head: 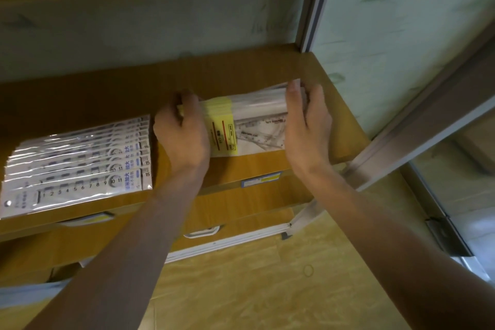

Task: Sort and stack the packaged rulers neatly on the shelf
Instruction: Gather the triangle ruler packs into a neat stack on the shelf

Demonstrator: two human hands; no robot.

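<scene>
Wooden shelf (249, 72): fanned ruler row (80, 161) alongside.

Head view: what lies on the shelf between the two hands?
A stack of yellow-labelled ruler packs spans the gap, the left hand gripping one end and the right hand the other.

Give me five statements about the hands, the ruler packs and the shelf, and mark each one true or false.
1. Both hands hold the yellow-labelled pack stack at its ends. True.
2. The left hand rests on the numbered ruler row. False: it grips the yellow-labelled stack.
3. The numbered ruler row lies left of the held stack. True.
4. The right hand hangs idle below the shelf. False: it holds the stack's right end.
5. The held stack lies on the floor. False: it is at shelf level.
</scene>
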